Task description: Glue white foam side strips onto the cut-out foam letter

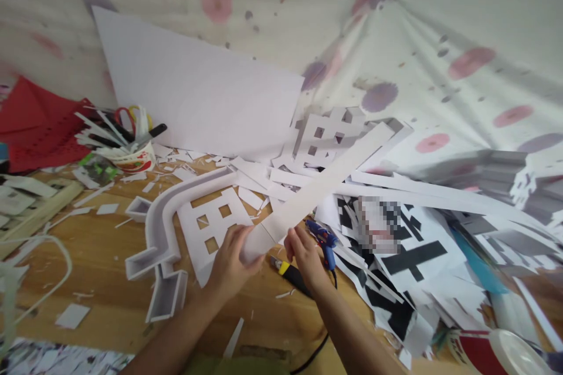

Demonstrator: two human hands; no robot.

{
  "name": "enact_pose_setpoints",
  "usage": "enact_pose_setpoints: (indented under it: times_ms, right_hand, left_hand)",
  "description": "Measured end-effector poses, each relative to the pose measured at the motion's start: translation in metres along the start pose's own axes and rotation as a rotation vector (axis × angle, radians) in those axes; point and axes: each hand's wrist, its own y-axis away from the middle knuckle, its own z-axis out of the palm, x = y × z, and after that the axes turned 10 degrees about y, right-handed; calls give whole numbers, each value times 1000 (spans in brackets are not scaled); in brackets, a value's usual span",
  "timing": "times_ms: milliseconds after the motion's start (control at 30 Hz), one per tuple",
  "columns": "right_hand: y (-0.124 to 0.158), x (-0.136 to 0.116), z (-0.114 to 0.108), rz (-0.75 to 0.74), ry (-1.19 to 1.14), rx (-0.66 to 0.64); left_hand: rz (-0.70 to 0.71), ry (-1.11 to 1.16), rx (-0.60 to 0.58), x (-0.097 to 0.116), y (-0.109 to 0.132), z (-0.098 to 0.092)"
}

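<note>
A long white foam-board strip point(328, 181) slants from my hands up toward the back right, with a crosswise seam near its lower end. My left hand point(233, 261) is wrapped round that lower end, thumb beneath and fingers at the side. Curled fingers of my right hand point(303, 252) pinch at the strip's right edge, just past the seam. Below the strip lie a yellow-and-black utility knife point(294, 276) and a blue hot glue gun point(323, 235), both close to my right hand. A white panel with square cutouts point(197, 228) lies left of my left hand.
A curved white channel piece point(160, 228) stands at left. Behind it is a cup of tools point(136, 158). A large white sheet point(197, 88) leans on the curtain. Printed papers and scraps point(417, 252) cover the right side, with a red-and-white tub point(479, 351) at front right.
</note>
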Motion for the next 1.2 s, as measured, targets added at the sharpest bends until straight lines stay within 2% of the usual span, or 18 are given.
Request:
enact_pose_setpoints:
  times_ms: [100, 233, 333, 467, 600, 667, 733, 833, 900, 1000, 1067, 1133, 1200]
  right_hand:
    - [-14, -18, 8, 96, -354, 29]
    - [-17, -28, 16, 94, -576, 22]
    - [-14, -34, 18, 100, -651, 4]
    - [-5, -45, 14, 105, -710, -23]
    - [6, -50, 9, 37, -640, -87]
    - [9, -49, 7, -11, -568, -70]
    - [8, -48, 3, -65, -471, -10]
    - [4, -48, -3, -146, -253, 68]
    - [2, -47, -6, -177, -88, 84]
    - [2, -48, -9, -193, 90, 91]
    - [3, -50, -12, -189, 116, 105]
    - [3, -52, -17, -167, 74, 157]
    - [1, -54, -23, -141, 15, 210]
  left_hand:
    - [66, 64, 46, 3, -5, -5]
    - [84, 98, 138, 8, -10, -4]
    - [94, 89, 160, 13, -17, -2]
    - [152, 128, 113, 15, -23, -3]
    - [284, 174, 141, 15, -26, -6]
    - [333, 134, 153, 16, -28, -10]
    - [327, 35, 111, 18, -31, -17]
    - [236, -95, -48, 18, -37, -28]
    - [183, -126, -146, 18, -42, -34]
    - [125, -152, -222, 17, -50, -40]
    - [122, -188, -290, 15, -55, -43]
    - [153, -234, -393, 12, -58, -46]
    - [158, -260, -448, 7, -59, -49]
